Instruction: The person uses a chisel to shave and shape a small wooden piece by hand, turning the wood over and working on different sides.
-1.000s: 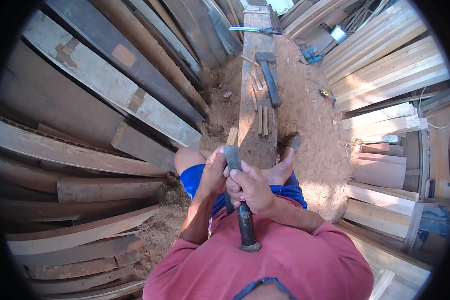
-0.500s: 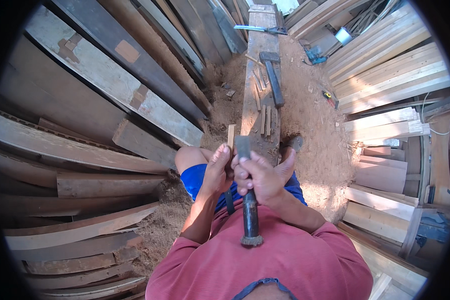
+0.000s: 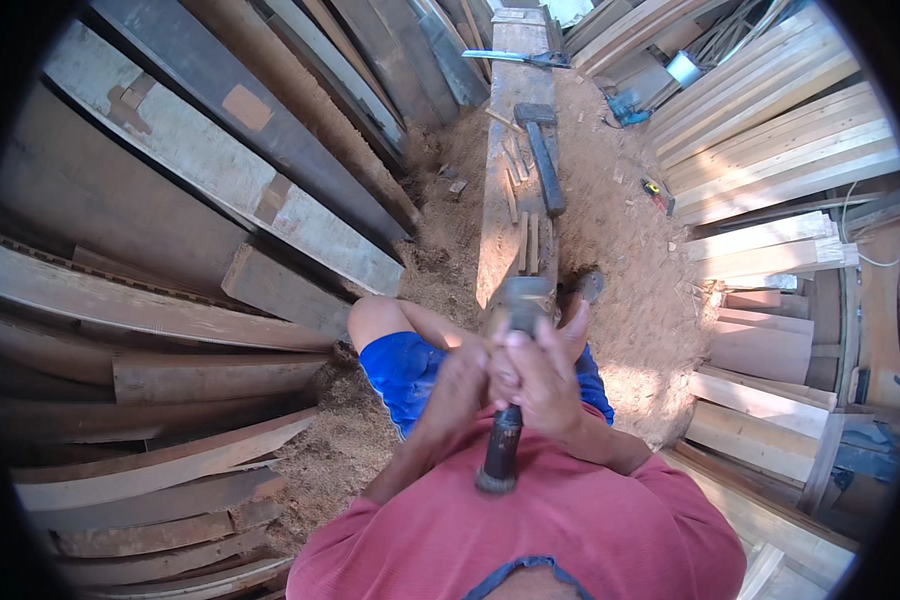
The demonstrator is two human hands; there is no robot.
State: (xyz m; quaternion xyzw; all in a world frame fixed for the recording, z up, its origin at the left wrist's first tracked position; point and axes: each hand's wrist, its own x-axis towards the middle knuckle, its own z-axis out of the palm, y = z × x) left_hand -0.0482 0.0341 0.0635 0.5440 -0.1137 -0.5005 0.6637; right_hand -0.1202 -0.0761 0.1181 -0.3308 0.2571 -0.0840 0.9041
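Note:
My right hand (image 3: 542, 380) is closed around a chisel (image 3: 500, 450) with a dark handle. Its wide metal blade is smeared by motion and points away from me, toward the bench. Close against it on the left, my left hand (image 3: 458, 382) is closed on a thin wooden strip (image 3: 494, 322), mostly hidden and blurred beside the blade. Beyond both hands, a narrow wooden bench (image 3: 500, 235) carries a heavy hammer (image 3: 542, 160) and several small wooden strips (image 3: 528, 243).
A handsaw (image 3: 515, 57) lies across the bench's far end. Planks (image 3: 270, 200) stand stacked on the left, and more timber (image 3: 770, 130) is piled on the right. A blue power tool (image 3: 627, 108) and a yellow-and-red tool (image 3: 658, 195) rest on the sawdust-covered ground.
Both hands have come together, the left moving right and slightly down. The chisel's blade has swung right, and the wooden strip now sits right beside it.

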